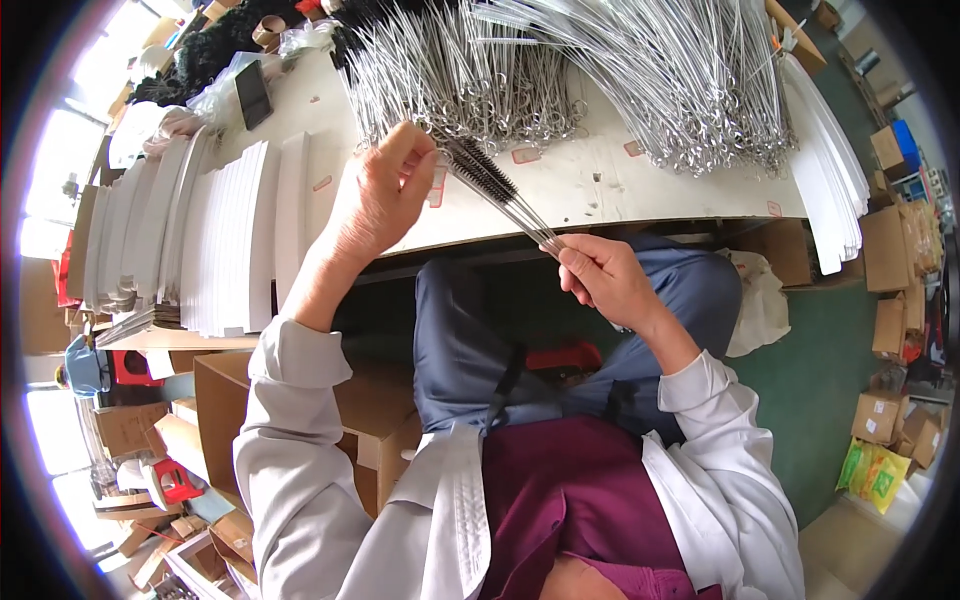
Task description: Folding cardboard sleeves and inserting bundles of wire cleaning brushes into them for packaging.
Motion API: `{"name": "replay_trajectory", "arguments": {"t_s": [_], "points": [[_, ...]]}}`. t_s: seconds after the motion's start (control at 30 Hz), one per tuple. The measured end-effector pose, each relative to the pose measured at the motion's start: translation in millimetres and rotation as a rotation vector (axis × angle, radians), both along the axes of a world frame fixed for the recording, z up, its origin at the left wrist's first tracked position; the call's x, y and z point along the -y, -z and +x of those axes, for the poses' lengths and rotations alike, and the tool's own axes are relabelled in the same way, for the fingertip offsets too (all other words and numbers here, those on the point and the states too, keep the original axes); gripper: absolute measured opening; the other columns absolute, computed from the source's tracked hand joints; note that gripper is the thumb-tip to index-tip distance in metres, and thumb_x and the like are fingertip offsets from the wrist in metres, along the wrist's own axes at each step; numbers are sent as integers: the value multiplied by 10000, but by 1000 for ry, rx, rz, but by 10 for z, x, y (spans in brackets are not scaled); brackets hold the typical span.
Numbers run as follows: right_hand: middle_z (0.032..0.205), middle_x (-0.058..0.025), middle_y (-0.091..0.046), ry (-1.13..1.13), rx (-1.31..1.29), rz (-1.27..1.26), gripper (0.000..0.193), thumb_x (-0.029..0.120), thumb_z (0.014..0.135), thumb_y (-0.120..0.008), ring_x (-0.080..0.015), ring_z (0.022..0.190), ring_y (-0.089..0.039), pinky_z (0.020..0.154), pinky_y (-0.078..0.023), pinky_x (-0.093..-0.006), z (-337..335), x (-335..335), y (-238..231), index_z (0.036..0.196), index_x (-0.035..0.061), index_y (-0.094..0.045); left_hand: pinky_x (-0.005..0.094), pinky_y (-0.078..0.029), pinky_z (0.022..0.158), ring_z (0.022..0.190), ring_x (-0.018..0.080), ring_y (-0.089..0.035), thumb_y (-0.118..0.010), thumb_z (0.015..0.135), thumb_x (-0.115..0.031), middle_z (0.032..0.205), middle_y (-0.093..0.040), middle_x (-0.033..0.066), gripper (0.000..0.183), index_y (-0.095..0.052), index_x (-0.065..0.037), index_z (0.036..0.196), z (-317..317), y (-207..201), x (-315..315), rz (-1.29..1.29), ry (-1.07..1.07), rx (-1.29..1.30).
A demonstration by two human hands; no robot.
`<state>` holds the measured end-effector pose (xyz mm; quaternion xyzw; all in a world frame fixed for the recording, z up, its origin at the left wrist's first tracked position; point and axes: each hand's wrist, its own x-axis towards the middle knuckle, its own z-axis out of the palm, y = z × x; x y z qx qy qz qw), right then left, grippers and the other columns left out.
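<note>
My right hand point(606, 274) is closed around the wire handles of a few thin tube brushes point(482, 172). Their black bristle ends slant up and left toward the worktable's front edge. My left hand point(388, 190) is raised at the near left corner of a heap of looped metal wire brushes point(470, 85). Its thumb and forefinger are pinched together; what they hold, if anything, is too small to make out. A second, larger heap of similar wire brushes point(690, 95) lies farther right, loop ends facing me.
Stacks of white folded card point(230, 240) stand on the table's left, and more white card strips point(825, 165) hang over its right edge. A dark phone point(254, 95) lies behind the left stacks. Below the table are my knees and an open cardboard box point(222, 425).
</note>
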<state>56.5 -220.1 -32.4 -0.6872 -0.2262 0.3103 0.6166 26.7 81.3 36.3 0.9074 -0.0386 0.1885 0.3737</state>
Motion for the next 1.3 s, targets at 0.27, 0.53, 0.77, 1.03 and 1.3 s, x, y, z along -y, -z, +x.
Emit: {"name": "replay_trajectory", "arguments": {"t_s": [0.27,0.53,0.77,1.03,1.3], "points": [[728,19,-625,10,28,1,243,171,1064,-552,-36,587,-539,526,-453,-206,-26,14,89,1205,51,-710,306,-572,736,760,128,-676,-616,969,-34,845,-682,95,59,-604,21,986,-63,213,-14,-119,-68,-71],[723,5,-609,34,183,-48,229,163,1058,-570,-61,640,-540,595,-461,-235,-64,-3,146,1154,9,-710,364,-560,676,737,281,-704,-658,924,-38,841,-683,122,80,-602,-25,978,-212,153,142,232,-30,176],[726,13,-579,32,168,22,233,171,1058,-575,-57,644,-519,594,-451,-239,-74,-43,190,1128,1,-718,364,-551,640,710,281,-689,-706,855,5,841,-688,111,188,-648,-45,1027,-394,228,314,492,81,288],[668,23,-549,-46,126,-39,215,171,1045,-606,-47,613,-489,568,-429,-237,-139,-34,137,1113,9,-731,382,-532,880,962,286,-695,-588,1035,-423,1091,-695,238,563,-561,16,1387,-357,301,-76,-142,-309,176],[675,17,-559,-74,123,-11,202,142,1042,-601,-48,614,-493,568,-430,-239,-165,-64,86,1103,1,-732,382,-492,951,1072,269,-638,-524,1064,-448,1169,-675,217,590,-524,23,1420,-384,392,103,-109,-228,14]]}}
